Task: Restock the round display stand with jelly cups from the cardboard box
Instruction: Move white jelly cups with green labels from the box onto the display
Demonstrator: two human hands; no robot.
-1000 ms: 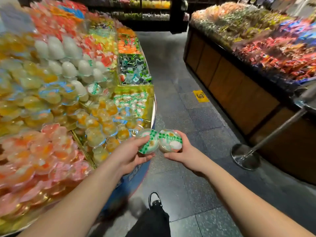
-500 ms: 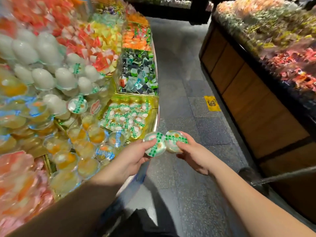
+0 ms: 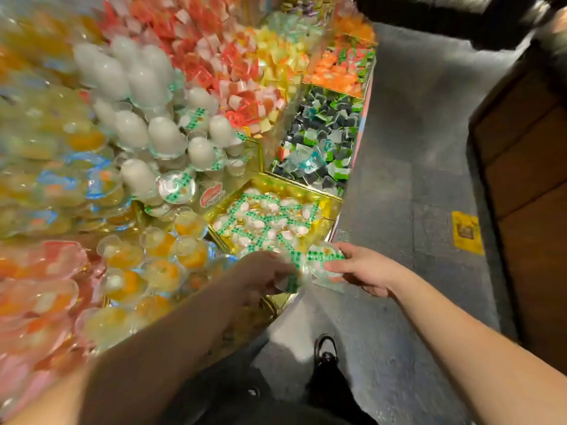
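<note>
My left hand point(image 3: 264, 276) grips a clear jelly cup with a green-checked lid point(image 3: 293, 279), blurred by motion. Touching it on the right is a second such cup point(image 3: 325, 259), which my right hand point(image 3: 365, 271) holds by its edge. Both cups hover at the near rim of a gold-lined compartment point(image 3: 329, 207) of the round display stand, where several matching green-lidded cups point(image 3: 267, 222) lie. The cardboard box is not in view.
The stand rises to the left with white jelly cups point(image 3: 141, 96), orange fruit cups point(image 3: 159, 259) and pink cups point(image 3: 40, 289). A compartment of dark and green jellies point(image 3: 319, 139) sits behind. Grey aisle floor point(image 3: 414, 179) runs right, bounded by a wooden counter point(image 3: 527, 167). My shoe point(image 3: 326, 352) is below.
Both hands have carried their cups forward and down to the compartment's near edge. The view has tilted down toward the stand, and the left hand is now blurred.
</note>
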